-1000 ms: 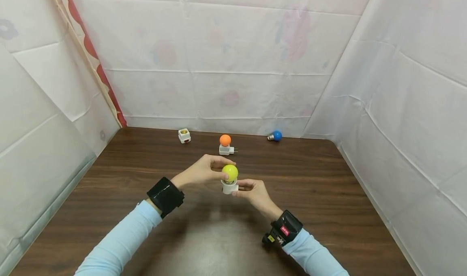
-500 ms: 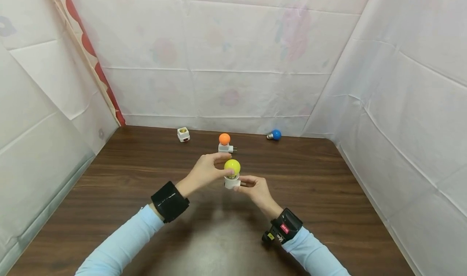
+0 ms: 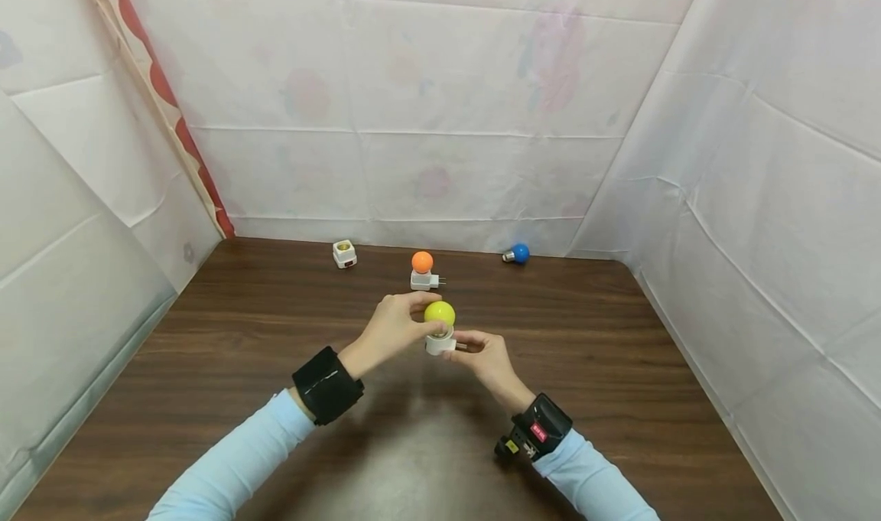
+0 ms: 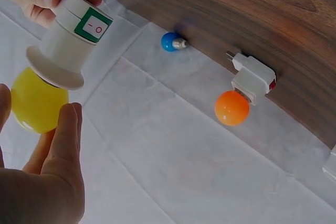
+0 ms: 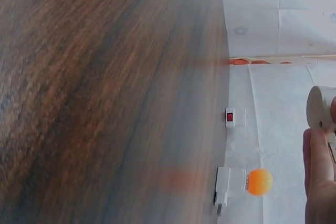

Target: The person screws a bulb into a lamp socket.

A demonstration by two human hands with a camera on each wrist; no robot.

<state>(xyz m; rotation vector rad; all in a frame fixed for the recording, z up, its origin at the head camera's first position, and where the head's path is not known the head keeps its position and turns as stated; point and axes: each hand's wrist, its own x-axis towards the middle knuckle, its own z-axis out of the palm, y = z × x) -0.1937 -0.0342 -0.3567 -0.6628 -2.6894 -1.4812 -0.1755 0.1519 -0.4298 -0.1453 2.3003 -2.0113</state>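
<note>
Between the fingers and thumb of my left hand (image 3: 398,323) is a yellow light bulb (image 3: 439,314). The bulb sits in the mouth of a white plug-in lamp socket (image 3: 440,343), its base mostly hidden by the socket's flared rim. My right hand (image 3: 486,360) grips the socket at its plug side, and both are raised over the table. In the left wrist view, the socket (image 4: 67,51) shows a white rocker switch in a green frame, and the yellow bulb (image 4: 39,100) lies against the fingers (image 4: 65,135). Only part of the socket (image 5: 319,107) enters the right wrist view.
Behind the hands stands an orange bulb (image 3: 423,262) in a white plug-in socket (image 3: 421,280). A white square socket (image 3: 345,254) is at the back left, a loose blue bulb (image 3: 520,254) at the back right. White cloth walls (image 3: 427,108) border the wooden table (image 3: 275,291).
Both hands, with the bulb and socket, have shifted slightly right and away from the body. The left wrist and fingers have turned a little about the bulb.
</note>
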